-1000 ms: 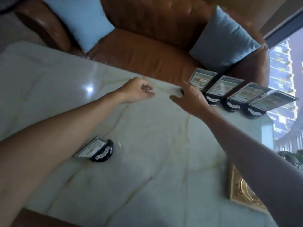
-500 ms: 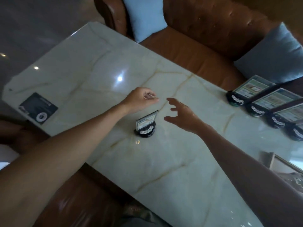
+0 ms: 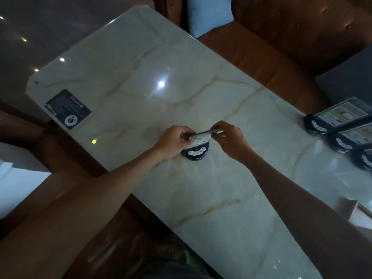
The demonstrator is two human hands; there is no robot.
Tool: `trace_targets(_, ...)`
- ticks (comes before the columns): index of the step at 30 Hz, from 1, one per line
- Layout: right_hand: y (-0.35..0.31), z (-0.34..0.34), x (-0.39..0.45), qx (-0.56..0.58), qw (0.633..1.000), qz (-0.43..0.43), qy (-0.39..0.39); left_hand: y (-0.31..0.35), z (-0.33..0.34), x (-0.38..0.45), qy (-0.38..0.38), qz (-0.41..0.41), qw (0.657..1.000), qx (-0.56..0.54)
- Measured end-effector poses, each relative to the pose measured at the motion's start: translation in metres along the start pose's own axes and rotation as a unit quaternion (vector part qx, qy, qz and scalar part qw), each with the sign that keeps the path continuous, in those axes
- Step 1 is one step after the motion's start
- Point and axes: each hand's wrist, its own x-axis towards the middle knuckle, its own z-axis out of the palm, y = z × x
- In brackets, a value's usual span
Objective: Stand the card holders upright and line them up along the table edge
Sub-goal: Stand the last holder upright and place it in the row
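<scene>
hands, left (image 3: 174,141) and right (image 3: 229,139), apart and empty earlier, now pinch the lone card holder (image 3: 198,145) between them.

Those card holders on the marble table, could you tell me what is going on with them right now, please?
A person is gripping the card of one card holder with both hands, left hand and right hand, near the middle of the marble table. Its round black base sits on the tabletop. Other card holders already stand in a row along the far edge at right, beside the brown sofa. A dark card lies flat near the left corner.
</scene>
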Motion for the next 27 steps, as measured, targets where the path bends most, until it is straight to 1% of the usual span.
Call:
trace_targets(3, 0.002, -0.011, 0.006, -0.027, 1.000, 0.001, -0.004, 0.010, 0.000, 0.013, 0.035, 0.010, 0.999, 0.011)
trace_targets(5, 0.007, -0.023, 0.010, -0.047, 0.999, -0.008, -0.007, 0.019, 0.001, 0.026, 0.042, 0.020, 0.999, 0.016)
trace_targets(9, 0.016, -0.057, 0.024, -0.084, 0.996, -0.033, 0.006, 0.047, 0.011, 0.058, 0.035, 0.041, 0.998, 0.021)
trace_targets(12, 0.027, -0.091, 0.037, -0.105, 0.994, -0.034, 0.012, 0.074, 0.026, 0.088, 0.020, 0.055, 0.998, 0.006)
trace_targets(17, 0.060, -0.160, 0.061, -0.128, 0.991, -0.021, 0.041, 0.119, 0.065, 0.154, 0.017, 0.062, 0.997, -0.033)
trace_targets(23, 0.109, -0.239, 0.083, -0.205, 0.974, -0.001, 0.093, 0.179, 0.120, 0.228, -0.006, 0.114, 0.992, -0.046)
trace_targets(27, 0.144, -0.281, 0.096, -0.250, 0.959, 0.050, 0.126, 0.215, 0.160, 0.265, -0.011, 0.147, 0.988, -0.042)
